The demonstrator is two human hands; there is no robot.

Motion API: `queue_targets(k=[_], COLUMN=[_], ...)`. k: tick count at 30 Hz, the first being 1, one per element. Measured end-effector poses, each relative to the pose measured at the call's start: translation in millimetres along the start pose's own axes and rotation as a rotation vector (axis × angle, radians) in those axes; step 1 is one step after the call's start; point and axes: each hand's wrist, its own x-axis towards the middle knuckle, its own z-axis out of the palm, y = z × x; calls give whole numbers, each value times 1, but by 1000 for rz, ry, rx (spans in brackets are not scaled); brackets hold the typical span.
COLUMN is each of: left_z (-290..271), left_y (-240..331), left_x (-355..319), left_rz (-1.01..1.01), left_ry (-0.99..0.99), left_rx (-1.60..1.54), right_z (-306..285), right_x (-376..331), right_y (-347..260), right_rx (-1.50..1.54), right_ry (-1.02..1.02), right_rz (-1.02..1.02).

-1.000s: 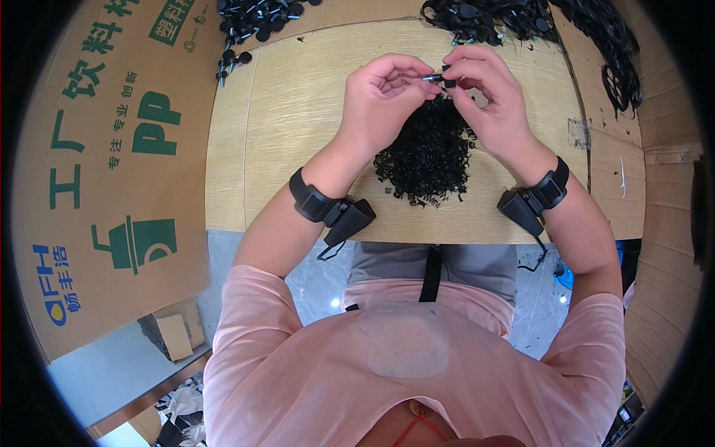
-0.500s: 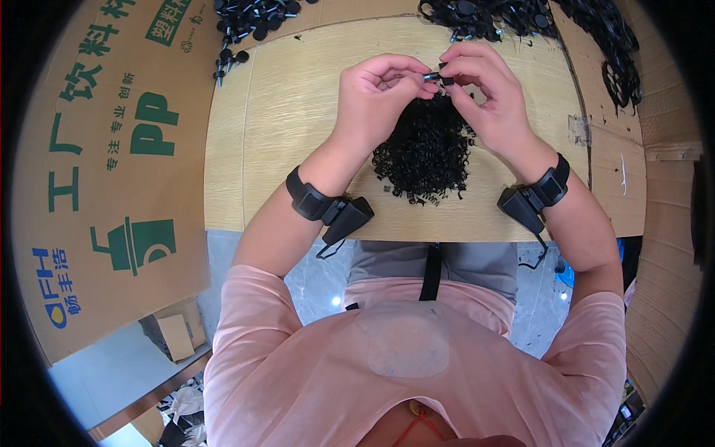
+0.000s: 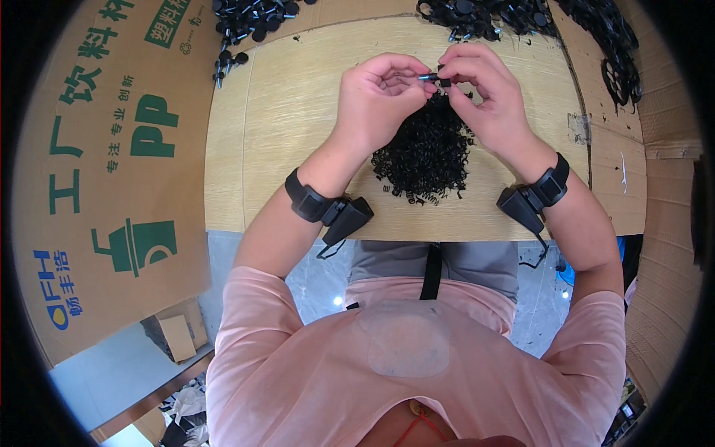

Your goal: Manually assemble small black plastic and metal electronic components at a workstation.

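Note:
Above the far end of a pile of small curly black trimmings (image 3: 424, 153), I hold a black-headed bolt (image 3: 445, 77) with a metal shank pointing left. My right hand (image 3: 485, 93) pinches the black head between thumb and fingers. Curled around the shank side is my left hand (image 3: 376, 97), its thumb and fingertips close against the metal; the exact contact is partly hidden. Similar black-headed bolts (image 3: 257, 18) lie heaped at the far left of the wooden table (image 3: 298, 127).
A tangle of black parts and strips (image 3: 484, 18) sits at the far right edge. More looped black strips (image 3: 618, 71) lie on cardboard to the right. A printed cardboard panel (image 3: 112, 194) stands on the left, another cardboard wall (image 3: 663, 246) on the right.
The bolt has shifted slightly left and more of its shank shows. My left fingers have eased a little apart around it; both arms stay nearly still.

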Motion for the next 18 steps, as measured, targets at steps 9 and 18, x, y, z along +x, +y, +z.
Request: queue_targets(k=[9, 18], left_z=[0, 2], left_y=[1, 4], left_x=[0, 0], left_rz=[-10, 26], left_ry=[17, 6], left_rx=[-4, -105], right_z=[1, 1], right_x=[-1, -3], right_y=[-2, 6], right_rx=[77, 327], right_ry=[-6, 13], right_rz=[27, 10])
